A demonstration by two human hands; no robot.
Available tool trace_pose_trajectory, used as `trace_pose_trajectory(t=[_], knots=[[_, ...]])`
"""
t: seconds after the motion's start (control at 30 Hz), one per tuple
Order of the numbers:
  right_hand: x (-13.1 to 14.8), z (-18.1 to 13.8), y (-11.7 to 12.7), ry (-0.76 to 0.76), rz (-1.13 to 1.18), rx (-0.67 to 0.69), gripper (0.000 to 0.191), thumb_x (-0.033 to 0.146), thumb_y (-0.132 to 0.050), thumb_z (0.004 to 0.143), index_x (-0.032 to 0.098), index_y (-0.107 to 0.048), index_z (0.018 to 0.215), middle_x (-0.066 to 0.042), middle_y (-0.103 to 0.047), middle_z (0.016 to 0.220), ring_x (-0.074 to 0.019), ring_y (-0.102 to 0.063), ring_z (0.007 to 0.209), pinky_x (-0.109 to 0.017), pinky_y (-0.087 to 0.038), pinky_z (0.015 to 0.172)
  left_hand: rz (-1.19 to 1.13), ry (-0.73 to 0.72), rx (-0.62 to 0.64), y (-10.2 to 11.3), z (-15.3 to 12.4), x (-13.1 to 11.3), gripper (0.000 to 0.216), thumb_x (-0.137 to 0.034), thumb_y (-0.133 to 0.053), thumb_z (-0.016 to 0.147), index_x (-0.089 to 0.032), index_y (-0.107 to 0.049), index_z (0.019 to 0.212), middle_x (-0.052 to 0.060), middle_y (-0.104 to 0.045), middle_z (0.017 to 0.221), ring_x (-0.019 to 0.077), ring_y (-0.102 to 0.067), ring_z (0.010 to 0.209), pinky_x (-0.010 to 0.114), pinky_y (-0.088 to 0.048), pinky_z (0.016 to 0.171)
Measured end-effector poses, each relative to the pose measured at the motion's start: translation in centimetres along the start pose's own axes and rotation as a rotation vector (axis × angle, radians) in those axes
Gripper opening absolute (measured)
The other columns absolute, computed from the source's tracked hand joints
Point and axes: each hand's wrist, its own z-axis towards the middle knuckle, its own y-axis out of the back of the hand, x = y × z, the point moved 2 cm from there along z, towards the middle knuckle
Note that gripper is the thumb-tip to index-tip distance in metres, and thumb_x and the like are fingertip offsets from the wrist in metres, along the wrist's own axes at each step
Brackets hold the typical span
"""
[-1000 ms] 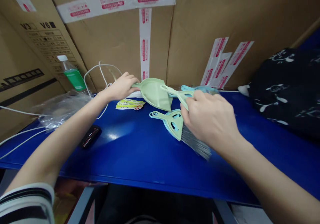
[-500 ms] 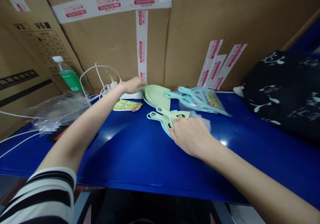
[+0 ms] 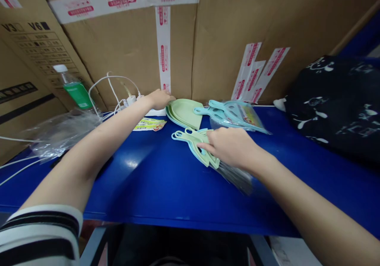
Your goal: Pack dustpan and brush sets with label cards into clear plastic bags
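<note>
My left hand (image 3: 159, 98) reaches to the back of the blue table (image 3: 154, 187) and rests on the handle end of a stack of pale green dustpans (image 3: 185, 112), fingers curled over it. My right hand (image 3: 233, 147) lies on a pile of small green and blue hand brushes (image 3: 194, 142) with grey bristles (image 3: 237, 177), fingers pressed down on the top one. Blue dustpan sets in a clear bag (image 3: 234, 113) lie just behind my right hand.
Taped cardboard boxes (image 3: 133, 40) wall off the back. A green-labelled water bottle (image 3: 74, 88), white cables with a power strip (image 3: 118, 95) and a crumpled clear bag (image 3: 62, 129) sit at the left. A printed leaflet (image 3: 150, 124) lies near the dustpans. Black patterned cloth (image 3: 335, 103) fills the right.
The green dustpan my left hand held up now lies flat on the stack. My right hand has set its brush down on the pile and shifted slightly, exposing the bristles.
</note>
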Motion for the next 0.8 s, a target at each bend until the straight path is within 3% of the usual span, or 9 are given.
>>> trace_pose_trajectory(t=[0.13, 0.23, 0.3, 0.37, 0.43, 0.67, 0.8], knots=[[-2.4, 1.5, -0.1, -0.104, 0.074, -0.077, 0.037, 0.041, -0.043, 0.094, 0.017, -0.070, 0.087, -0.013, -0.070, 0.075, -0.0299, -0.067, 0.074, -0.036, -0.045, 0.059, 0.043, 0.033, -0.049, 1.5, -0.3, -2.2, 0.044, -0.004, -0.040, 0.083, -0.012, -0.059, 0.122, 0.015, -0.062, 0.122, 0.0291, -0.051, 0.120, 0.044, -0.035, 0.100], [-5.3, 2.7, -0.6, -0.287, 0.047, -0.142, 0.035, 0.032, -0.041, 0.093, 0.012, -0.067, 0.101, -0.020, -0.070, 0.091, -0.0334, -0.066, 0.084, -0.038, -0.046, 0.062, 0.005, -0.009, -0.136, 2.7, -1.1, -5.1, 0.040, -0.008, -0.039, 0.087, -0.011, -0.058, 0.123, 0.016, -0.061, 0.121, 0.0280, -0.052, 0.119, 0.041, -0.037, 0.099], [-7.0, 3.4, -1.3, -0.323, 0.033, -0.189, 0.035, 0.026, -0.041, 0.091, 0.007, -0.063, 0.110, -0.025, -0.067, 0.104, -0.0359, -0.064, 0.094, -0.039, -0.046, 0.066, -0.123, -0.199, -0.158, 3.2, -2.1, -7.4, 0.035, -0.019, -0.045, 0.091, -0.012, -0.058, 0.123, 0.014, -0.062, 0.118, 0.0252, -0.056, 0.113, 0.037, -0.041, 0.095], [-8.4, 3.9, -2.1, -0.314, 0.028, -0.217, 0.036, 0.026, -0.043, 0.089, 0.008, -0.062, 0.113, -0.024, -0.064, 0.111, -0.0363, -0.061, 0.103, -0.040, -0.047, 0.071, -0.255, -0.459, -0.081, 3.0, -3.3, -9.5, 0.038, -0.031, -0.055, 0.090, -0.015, -0.057, 0.125, 0.011, -0.062, 0.120, 0.0221, -0.057, 0.111, 0.032, -0.043, 0.094], [-9.3, 4.4, -2.9, -0.289, 0.036, -0.222, 0.033, 0.027, -0.046, 0.087, 0.011, -0.063, 0.111, -0.021, -0.065, 0.111, -0.0341, -0.061, 0.102, -0.039, -0.047, 0.073, -0.300, -0.541, -0.024, 2.6, -4.3, -10.8, 0.043, -0.034, -0.060, 0.088, -0.017, -0.055, 0.127, 0.011, -0.064, 0.117, 0.0214, -0.059, 0.108, 0.031, -0.046, 0.089], [-9.9, 5.0, -3.7, -0.260, 0.063, -0.244, 0.037, 0.034, -0.045, 0.090, 0.012, -0.062, 0.113, -0.018, -0.065, 0.112, -0.0316, -0.061, 0.102, -0.037, -0.047, 0.076, -0.197, -0.454, -0.087, 2.0, -6.2, -11.6, 0.029, -0.023, -0.052, 0.093, -0.017, -0.061, 0.120, 0.010, -0.068, 0.101, 0.0202, -0.066, 0.090, 0.030, -0.050, 0.074], [-9.4, 4.9, -3.5, -0.260, 0.043, -0.248, 0.033, 0.027, -0.047, 0.087, 0.012, -0.062, 0.113, -0.020, -0.065, 0.113, -0.0333, -0.061, 0.103, -0.037, -0.046, 0.074, -0.088, -0.409, -0.092, 1.7, -6.7, -11.3, 0.027, -0.025, -0.055, 0.091, -0.015, -0.063, 0.114, 0.011, -0.068, 0.098, 0.0211, -0.067, 0.085, 0.031, -0.052, 0.072]])
